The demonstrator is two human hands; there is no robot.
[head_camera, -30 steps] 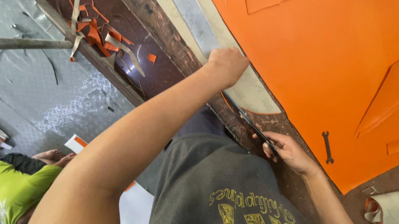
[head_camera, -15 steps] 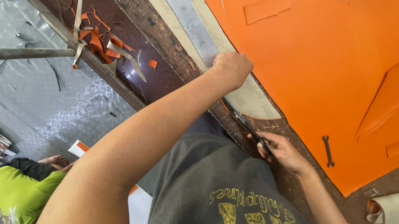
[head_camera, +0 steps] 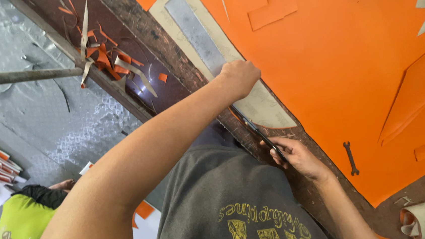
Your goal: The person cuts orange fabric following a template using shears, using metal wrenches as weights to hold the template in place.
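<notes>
here, left hand [head_camera: 239,77] on grey template [head_camera: 228,57], right hand [head_camera: 296,153] gripping knife [head_camera: 259,131]

No package, label, sign or screen shows in this view. The only lettering in sight is a yellow print on the front of the grey shirt [head_camera: 239,203] worn by the person with the camera, at the bottom middle of the picture, with yellow block shapes beneath a curved line of script. A second printed patch, brownish on bright yellow-green cloth, sits on the garment of another person [head_camera: 21,228] at the lower left. Neither is a label fixed to a thing on the surface.
</notes>
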